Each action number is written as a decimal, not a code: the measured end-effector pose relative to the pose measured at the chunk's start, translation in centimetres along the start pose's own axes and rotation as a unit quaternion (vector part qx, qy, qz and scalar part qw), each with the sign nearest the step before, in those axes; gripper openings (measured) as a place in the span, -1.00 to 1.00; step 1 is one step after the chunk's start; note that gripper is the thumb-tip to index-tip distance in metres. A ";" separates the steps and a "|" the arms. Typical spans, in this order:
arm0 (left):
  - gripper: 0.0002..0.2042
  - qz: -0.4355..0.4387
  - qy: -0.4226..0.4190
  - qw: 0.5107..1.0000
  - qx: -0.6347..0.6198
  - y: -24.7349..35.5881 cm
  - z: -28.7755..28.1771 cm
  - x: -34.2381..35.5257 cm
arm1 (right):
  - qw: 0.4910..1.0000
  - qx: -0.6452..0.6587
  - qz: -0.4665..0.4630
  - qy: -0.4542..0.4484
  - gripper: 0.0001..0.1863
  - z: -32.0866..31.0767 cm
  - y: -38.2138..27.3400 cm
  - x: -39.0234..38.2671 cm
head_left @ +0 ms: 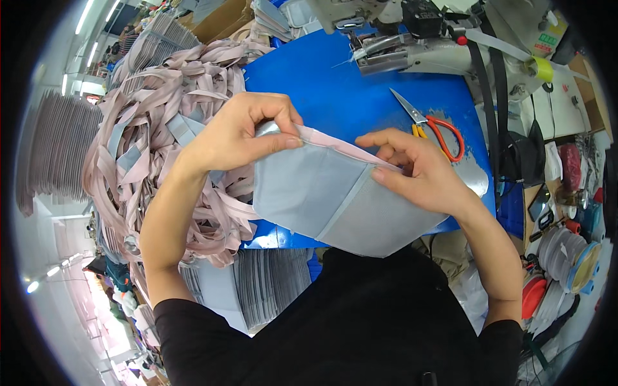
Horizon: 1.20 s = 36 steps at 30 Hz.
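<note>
A grey fabric panel point(309, 186) with a pink strip point(341, 147) along its top edge hangs between my hands, over the near side of a blue table. A seam crosses the panel, and its right part looks like mesh. My left hand point(254, 132) pinches the top left corner between thumb and fingers. On the other side, my right hand point(415, 167) grips the same edge, its thumb in front and its fingers behind, partly hidden by the cloth. The panel's lower edge reaches down to my black shirt.
Scissors point(444, 135) with red handles lie on the blue table point(309, 71), beside something yellow. A sewing machine point(412, 55) stands at the far right. Tangled pink and grey strips point(161, 122) are heaped at the left. Grey panels point(270, 283) are stacked below the table edge. Thread spools point(566, 257) sit far right.
</note>
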State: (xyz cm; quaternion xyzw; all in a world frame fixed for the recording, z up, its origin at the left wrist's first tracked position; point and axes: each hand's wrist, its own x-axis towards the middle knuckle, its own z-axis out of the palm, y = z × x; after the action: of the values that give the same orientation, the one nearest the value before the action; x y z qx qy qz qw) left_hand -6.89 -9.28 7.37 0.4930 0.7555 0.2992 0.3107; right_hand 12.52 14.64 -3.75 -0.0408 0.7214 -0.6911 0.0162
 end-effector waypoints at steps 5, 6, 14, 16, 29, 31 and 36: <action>-0.86 -0.043 0.016 0.999 0.005 0.0 -0.2 -0.4 | 0.998 -0.052 -0.013 -0.014 -0.79 -0.2 0.6 0.4; -0.86 -0.044 0.007 0.999 0.004 0.1 -0.3 -0.3 | 0.999 -0.043 -0.013 -0.009 -0.79 -0.2 0.9 0.3; -0.85 0.011 0.058 0.998 -0.013 -0.2 0.3 0.0 | 0.998 0.063 -0.001 -0.004 -0.79 0.2 1.2 -0.1; -0.85 0.008 0.059 0.998 0.003 -0.6 0.1 0.0 | 0.998 0.038 0.042 -0.015 -0.80 0.0 0.6 0.0; -0.84 0.042 0.077 0.996 0.028 -0.6 0.5 0.0 | 0.999 0.005 0.016 0.033 -0.77 0.4 0.4 -1.1; -0.83 0.043 0.085 0.995 0.034 -0.4 0.7 -0.1 | 0.999 -0.024 0.011 0.036 -0.78 0.3 -0.1 -1.1; -0.79 0.040 0.092 0.994 0.052 -0.6 0.6 -0.2 | 0.994 -0.097 -0.030 0.046 -0.79 0.1 -0.1 -0.8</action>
State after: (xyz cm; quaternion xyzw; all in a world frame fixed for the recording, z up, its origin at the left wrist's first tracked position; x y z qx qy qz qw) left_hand -6.71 -9.58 6.63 0.5091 0.7751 0.3157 0.2011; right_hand 13.29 14.59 -3.72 -0.0318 0.7835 -0.6191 -0.0420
